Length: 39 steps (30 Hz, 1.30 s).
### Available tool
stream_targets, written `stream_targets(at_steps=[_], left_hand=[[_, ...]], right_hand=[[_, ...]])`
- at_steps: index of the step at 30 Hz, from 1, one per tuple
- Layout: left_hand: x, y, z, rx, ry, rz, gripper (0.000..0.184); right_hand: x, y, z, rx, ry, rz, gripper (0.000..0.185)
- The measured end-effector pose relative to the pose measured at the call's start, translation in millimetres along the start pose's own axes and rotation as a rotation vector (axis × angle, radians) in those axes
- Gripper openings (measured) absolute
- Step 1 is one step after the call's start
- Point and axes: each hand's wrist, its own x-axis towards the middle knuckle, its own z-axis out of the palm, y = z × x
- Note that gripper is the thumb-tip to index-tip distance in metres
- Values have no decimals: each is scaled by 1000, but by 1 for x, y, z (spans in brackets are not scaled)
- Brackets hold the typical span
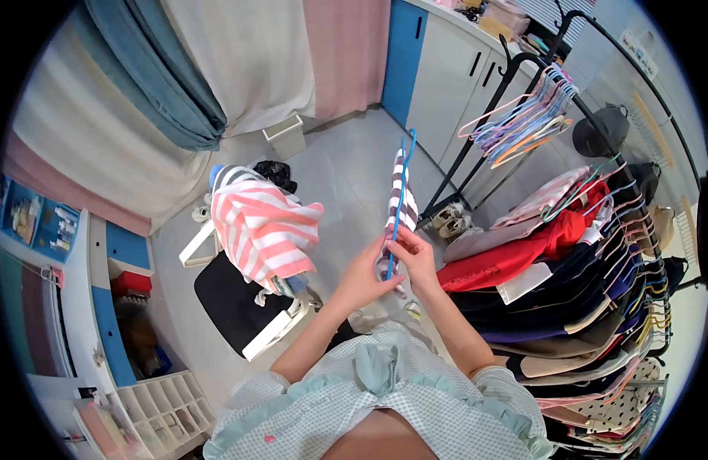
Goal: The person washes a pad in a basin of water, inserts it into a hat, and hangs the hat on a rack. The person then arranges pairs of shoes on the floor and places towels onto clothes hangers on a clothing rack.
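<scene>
Held up in front of me is a blue hanger (401, 198), seen nearly edge-on with its hook pointing away. A dark-and-white striped garment (392, 208) hangs along it. My left hand (365, 270) is closed around the garment near the hanger's lower end. The fingers of my right hand (417, 262) pinch the hanger beside it, close to my left fingertips. Part of the garment is hidden behind both hands. To the left, a pile of clothes with a pink-and-white striped piece (263, 222) on top rests on a chair (235, 303), touched by neither hand.
At right stands a black clothes rack (484, 121) with bunched spare hangers (526, 123) and many hung clothes (553, 307). A white bin (285, 138) sits by the curtains (346, 61). Shoes (450, 221) lie beneath the rack. Cabinets (442, 84) line the back.
</scene>
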Motion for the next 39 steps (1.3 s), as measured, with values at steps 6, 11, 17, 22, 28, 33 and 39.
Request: stream_targets(at_steps=[6, 11, 17, 22, 28, 33, 39], left_hand=[[-14, -9, -14, 153, -388, -179, 44], [-10, -9, -26, -32, -486, -128, 38], [5, 5, -4, 30, -534, -44, 36], [29, 22, 23, 1, -532, -13, 35], [70, 44, 64, 0, -501, 46, 31], [113, 65, 101, -84, -439, 177, 30], [158, 95, 135, -155, -428, 140, 31]], right_hand=[[-7, 9, 4, -47, 10, -46, 30], [-13, 9, -17, -209, 0, -82, 24], [-20, 3, -49, -184, 13, -80, 19], [-15, -20, -75, -166, 87, -176, 18], [1, -73, -107, -106, 155, -240, 19], [19, -103, -149, -137, 184, -293, 21], [40, -140, -182, -117, 229, -365, 26]])
